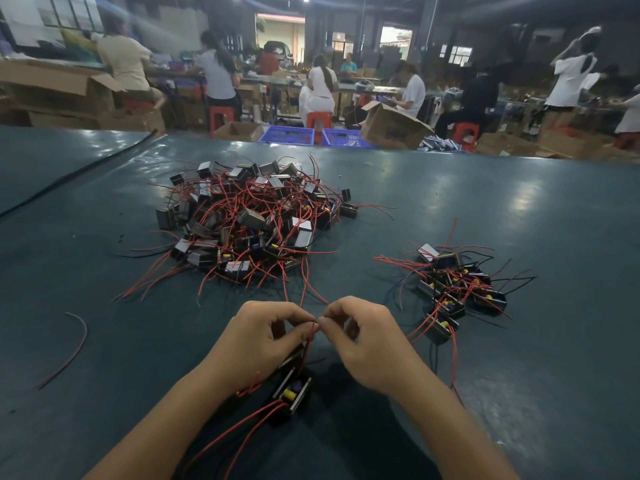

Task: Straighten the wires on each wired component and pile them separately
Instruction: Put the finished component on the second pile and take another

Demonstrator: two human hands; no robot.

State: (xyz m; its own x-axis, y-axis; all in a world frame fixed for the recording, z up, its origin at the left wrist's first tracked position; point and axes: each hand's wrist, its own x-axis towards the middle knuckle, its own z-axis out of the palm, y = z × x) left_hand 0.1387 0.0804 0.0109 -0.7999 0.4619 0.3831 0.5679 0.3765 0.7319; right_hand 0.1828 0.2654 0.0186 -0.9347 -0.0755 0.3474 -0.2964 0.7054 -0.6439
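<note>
A small black wired component (292, 393) with a yellow part inside sits on the green table just below my hands. Its red wires (309, 344) rise between my hands. My left hand (258, 341) and my right hand (367, 344) both pinch the upper ends of those wires, fingertips almost touching. More red wires trail from the component toward me. A large tangled heap of black components (249, 220) with red and black wires lies ahead. A smaller pile of components (453, 289) lies to the right.
A loose red wire (74, 348) lies on the green table (519, 393) at the left. A black cable (69, 174) runs across the far left corner. Beyond the table edge are blue crates (287, 135), cardboard boxes and several seated people.
</note>
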